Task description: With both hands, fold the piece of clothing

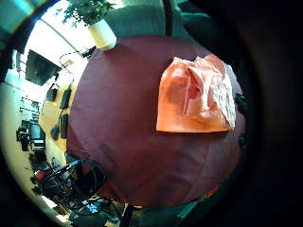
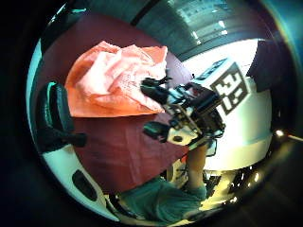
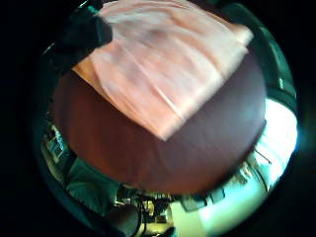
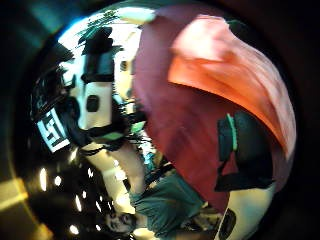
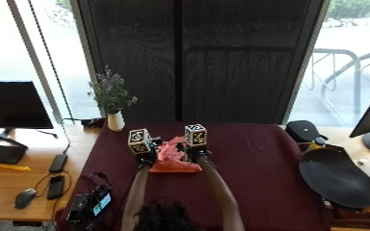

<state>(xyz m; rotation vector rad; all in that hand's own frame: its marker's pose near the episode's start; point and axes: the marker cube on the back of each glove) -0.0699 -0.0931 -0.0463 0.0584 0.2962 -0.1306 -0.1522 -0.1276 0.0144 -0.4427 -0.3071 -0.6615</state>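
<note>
Garment point(image 5: 174, 159), salmon-pink and bunched, lies on the maroon worktop point(image 5: 262, 168); left hand point(image 5: 145, 156) and right hand point(image 5: 196, 154) flank it, finger states unclear, probably to grasp opposite edges.

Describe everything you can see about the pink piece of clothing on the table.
The piece of clothing is a salmon-pink garment of thin, crinkly-looking fabric. It lies bunched on the dark red tablecloth, its near edge straight and flat, its far part rumpled into loose folds. The left hand and right hand are at its two sides; whether their fingers grip it cannot be told. Nothing else touches it.
</note>
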